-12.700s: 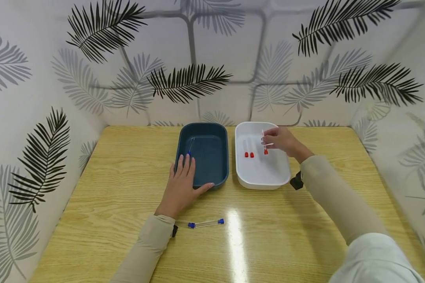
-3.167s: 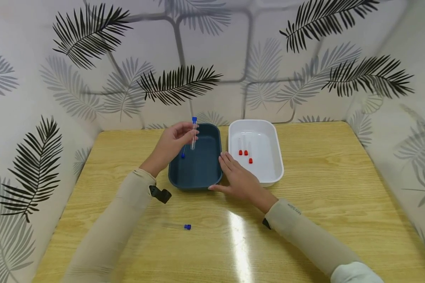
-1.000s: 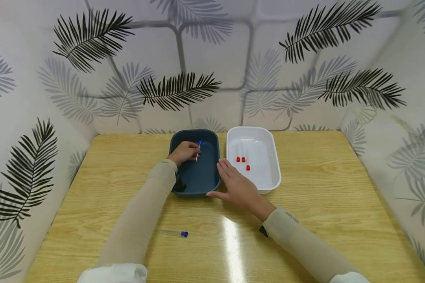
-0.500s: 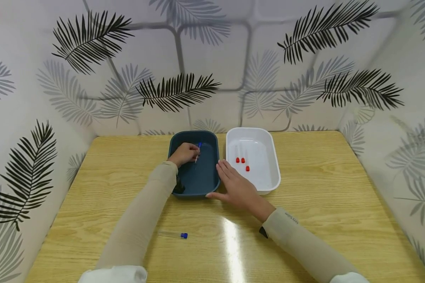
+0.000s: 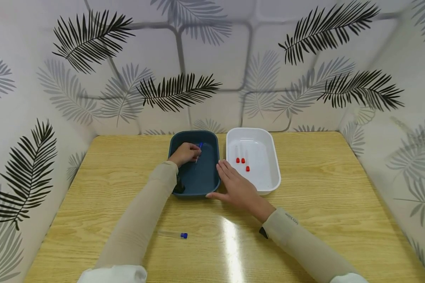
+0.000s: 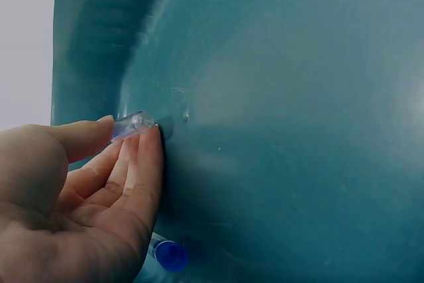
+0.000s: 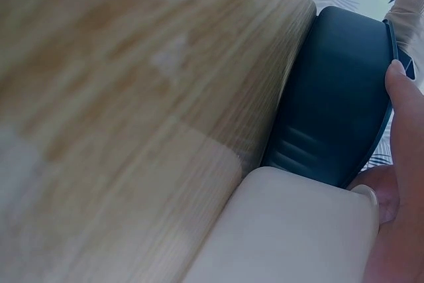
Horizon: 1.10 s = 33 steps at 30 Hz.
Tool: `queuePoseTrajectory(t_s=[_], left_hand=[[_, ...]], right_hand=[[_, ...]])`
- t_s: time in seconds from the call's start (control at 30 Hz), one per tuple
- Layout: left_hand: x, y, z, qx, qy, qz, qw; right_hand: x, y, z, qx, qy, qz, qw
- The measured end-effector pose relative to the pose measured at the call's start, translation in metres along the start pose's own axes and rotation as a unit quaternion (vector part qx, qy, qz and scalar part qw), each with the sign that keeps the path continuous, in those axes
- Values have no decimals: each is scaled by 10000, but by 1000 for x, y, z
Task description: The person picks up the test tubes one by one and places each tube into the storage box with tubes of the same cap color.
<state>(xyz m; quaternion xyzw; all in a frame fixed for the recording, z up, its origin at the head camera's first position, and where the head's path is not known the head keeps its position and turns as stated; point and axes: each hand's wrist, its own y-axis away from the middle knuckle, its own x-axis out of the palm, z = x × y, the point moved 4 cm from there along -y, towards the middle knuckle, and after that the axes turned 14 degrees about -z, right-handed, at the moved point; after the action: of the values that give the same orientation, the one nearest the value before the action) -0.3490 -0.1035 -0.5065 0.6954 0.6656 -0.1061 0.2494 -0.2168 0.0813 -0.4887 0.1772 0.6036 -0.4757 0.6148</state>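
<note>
My left hand (image 5: 185,153) reaches into the dark teal tray (image 5: 200,184) and pinches a clear test tube with a blue cap (image 5: 200,145) between thumb and fingers. In the left wrist view the held tube's rounded end (image 6: 142,122) points at the camera, close over the tray floor. Another blue-capped tube (image 6: 171,255) lies below that hand, mostly hidden by it. My right hand (image 5: 239,188) rests at the dark tray's near right corner with fingers straight, its thumb (image 7: 395,77) on the rim in the right wrist view.
Close by on the right stands a white tray (image 5: 269,177) with three red-capped tubes, one cap (image 5: 247,168) nearer than the others. One blue-capped tube (image 5: 173,234) lies on the wooden table (image 5: 315,188) in front of the left forearm. A patterned wall (image 5: 212,51) borders the back.
The right hand has let go of a red-capped tube in the white tray and moved to the dark tray. The left hand has taken a blue-capped tube and lowered it into the dark tray.
</note>
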Motion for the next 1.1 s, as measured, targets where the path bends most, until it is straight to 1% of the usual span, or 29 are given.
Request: queuePoseTrajectory(t_s=[0.23,0.37,0.63,0.77,1.1], left_hand=[[1,-2,1,-24,5,46,10000],[1,-4,1,-45,97,76,9999],[2,-1,-2,-49,259,116,9996],[2,0,-2,-55,252,120,9996],[1,-1,0,-141,265,14,9995]], right_hand=[[-1,1,0,-36,-22,-22,10000],[-1,1,0,-49,-35,13,10000],[0,1,-1,-14,34,-25,10000],[0,1,-1,-27,66,54,10000],[1,0,0,-41,60,60,10000]])
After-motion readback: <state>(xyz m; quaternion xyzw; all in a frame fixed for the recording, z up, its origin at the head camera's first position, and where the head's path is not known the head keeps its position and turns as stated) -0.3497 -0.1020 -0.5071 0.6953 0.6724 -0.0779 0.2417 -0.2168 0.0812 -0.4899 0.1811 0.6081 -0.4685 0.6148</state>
